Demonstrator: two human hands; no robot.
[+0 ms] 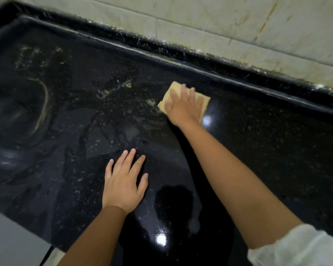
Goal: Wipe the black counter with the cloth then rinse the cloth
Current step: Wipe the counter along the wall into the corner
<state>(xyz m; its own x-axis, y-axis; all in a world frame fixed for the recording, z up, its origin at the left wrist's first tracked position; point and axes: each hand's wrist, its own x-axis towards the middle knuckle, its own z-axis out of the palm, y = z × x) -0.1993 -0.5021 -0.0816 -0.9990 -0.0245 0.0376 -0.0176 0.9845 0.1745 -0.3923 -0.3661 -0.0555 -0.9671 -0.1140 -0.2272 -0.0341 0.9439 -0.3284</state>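
Right hand, fingers flat and spread, presses the folded yellow cloth; left hand, fingers apart, braces on the glossy black stone counter. We should sweep left, overlapping, through the yellowish residue.

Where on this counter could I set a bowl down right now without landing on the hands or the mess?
Best patch: black counter right of the right hand, between the forearm and the back ledge. Nothing stands there. Avoid the left half: yellowish smears and wet streaks. The left hand rests flat near the front; the cloth takes the middle.
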